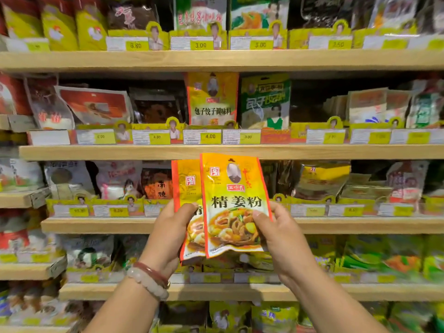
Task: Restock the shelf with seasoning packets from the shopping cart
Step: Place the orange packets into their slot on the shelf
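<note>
The left hand (168, 233) and right hand (281, 236) hold two overlapping yellow packets (230, 200) upright in front of the shelf (96, 224), fingers (189, 207) grasping the packets' lower edges, thumbs on front

Bright even store light, glare on the front packet (234, 203); edges blurred and bowed by wide-angle distortion.

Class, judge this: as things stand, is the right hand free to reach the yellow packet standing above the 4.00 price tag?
Probably not yet: the right hand grips the front ginger packet, though nothing blocks the way up to the yellow packet.
</note>
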